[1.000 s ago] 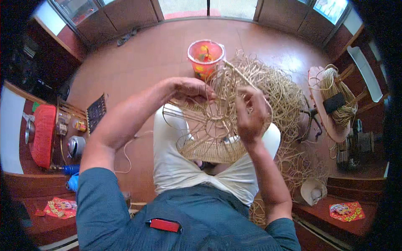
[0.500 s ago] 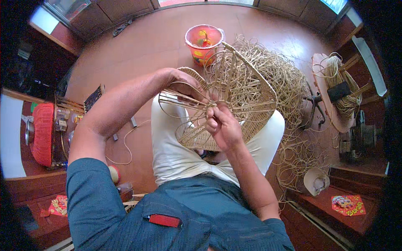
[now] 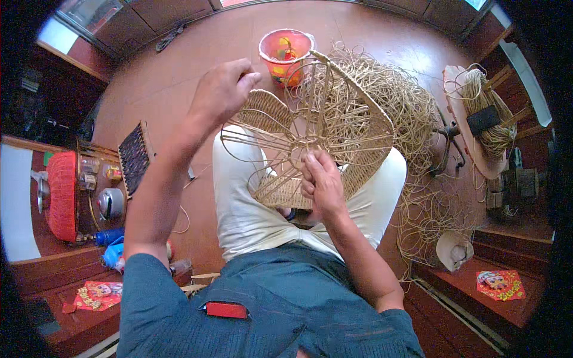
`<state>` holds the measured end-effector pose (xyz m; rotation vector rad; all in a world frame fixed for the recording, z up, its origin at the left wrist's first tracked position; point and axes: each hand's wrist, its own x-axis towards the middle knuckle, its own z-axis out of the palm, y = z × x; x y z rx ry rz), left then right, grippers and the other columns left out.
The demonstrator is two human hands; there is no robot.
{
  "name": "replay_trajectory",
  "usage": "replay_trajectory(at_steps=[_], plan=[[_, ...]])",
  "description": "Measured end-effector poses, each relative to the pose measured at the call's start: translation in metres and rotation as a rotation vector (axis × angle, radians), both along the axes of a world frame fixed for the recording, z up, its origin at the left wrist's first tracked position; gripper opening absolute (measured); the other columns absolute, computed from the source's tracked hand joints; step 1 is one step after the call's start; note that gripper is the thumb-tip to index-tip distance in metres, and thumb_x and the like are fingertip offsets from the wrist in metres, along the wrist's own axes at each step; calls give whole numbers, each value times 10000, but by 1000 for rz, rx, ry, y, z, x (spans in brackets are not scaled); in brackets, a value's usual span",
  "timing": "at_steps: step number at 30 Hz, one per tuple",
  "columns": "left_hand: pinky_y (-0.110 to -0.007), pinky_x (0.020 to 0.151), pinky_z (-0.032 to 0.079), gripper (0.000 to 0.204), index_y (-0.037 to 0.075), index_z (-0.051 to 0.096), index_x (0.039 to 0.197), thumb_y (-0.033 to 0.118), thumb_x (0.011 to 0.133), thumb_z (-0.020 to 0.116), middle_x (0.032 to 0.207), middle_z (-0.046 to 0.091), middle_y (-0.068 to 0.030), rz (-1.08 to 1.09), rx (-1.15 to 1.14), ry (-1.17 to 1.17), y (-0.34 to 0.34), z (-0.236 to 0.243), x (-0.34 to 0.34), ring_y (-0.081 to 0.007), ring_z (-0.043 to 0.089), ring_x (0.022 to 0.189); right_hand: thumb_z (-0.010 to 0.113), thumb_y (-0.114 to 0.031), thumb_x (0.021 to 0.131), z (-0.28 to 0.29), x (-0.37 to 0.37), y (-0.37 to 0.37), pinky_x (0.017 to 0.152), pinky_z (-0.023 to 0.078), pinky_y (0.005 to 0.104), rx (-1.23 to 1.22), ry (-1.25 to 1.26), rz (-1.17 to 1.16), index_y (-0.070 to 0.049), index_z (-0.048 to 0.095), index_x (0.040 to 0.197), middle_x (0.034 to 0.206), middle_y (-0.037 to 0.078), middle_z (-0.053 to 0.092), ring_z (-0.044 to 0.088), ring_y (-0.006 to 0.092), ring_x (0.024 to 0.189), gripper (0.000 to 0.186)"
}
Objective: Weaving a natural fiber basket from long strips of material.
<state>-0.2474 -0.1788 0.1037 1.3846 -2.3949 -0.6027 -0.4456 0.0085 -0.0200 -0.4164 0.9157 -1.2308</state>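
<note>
A partly woven wicker piece (image 3: pixel 352 160) lies across my lap, tan, with bare spokes meeting at a ring near its middle and woven panels around the edge. Just below that ring my right hand (image 3: pixel 324 184) is closed, fingers pinched on the wicker piece. My left hand (image 3: pixel 225 89) is raised beyond its upper left woven panel (image 3: pixel 265 110), closed with the thumb against the fingers. Whatever the left fingers may hold is too fine to make out. Several thin strands curve out at the left side of the piece.
A big tangle of tan cord (image 3: pixel 382 101) covers the floor at the far right. Behind the piece stands a red bucket (image 3: pixel 279 68). A cord bundle (image 3: pixel 492 122) lies on a stool at right; a red basket (image 3: pixel 61 196) stands at left, and a pale hat (image 3: pixel 455 250) lies lower right.
My left hand has left the middle of the wicker piece and swung up and to the left. My right hand stays near the ring, slightly shifted.
</note>
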Motion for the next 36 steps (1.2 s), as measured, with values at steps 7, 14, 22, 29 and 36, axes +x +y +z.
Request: replay_trajectory(at_steps=[7,14,22,29,36], plan=[[-504,755,573,290,55,767,1097,325,1064,665,911,737,-250,-17,198,159,137,-59,-43,-437,734,854,587,-253,1143,11,1,58,557,353,229,-82,473,56,-63,627,1052,782,-64,507,438,44,633,214],[-426,652,567,214,39,746,1144,219,1099,639,757,722,-133,82,290,472,161,-76,-50,-261,746,699,704,-203,1049,24,-35,96,819,551,409,-403,815,431,-11,747,1029,929,165,695,688,309,897,198],[-229,562,412,268,42,777,1168,222,1161,579,741,580,47,-15,698,746,162,9,-16,-41,522,636,809,-165,935,37,-51,-31,939,565,427,-1095,1646,-258,-150,756,1156,1196,63,727,711,299,1078,228],[-213,547,341,346,25,782,1144,316,1156,595,702,550,65,-41,553,665,150,84,-1,-19,466,606,800,-234,951,21,-48,-66,841,607,399,-1078,1629,-226,-182,727,1074,1152,9,731,748,259,1041,151],[-221,493,243,414,28,739,1190,398,1144,560,757,590,41,10,140,608,131,137,39,-22,394,554,753,-229,993,7,-52,-92,774,613,412,-1074,1575,-157,-151,692,1025,1022,39,748,744,272,940,104]])
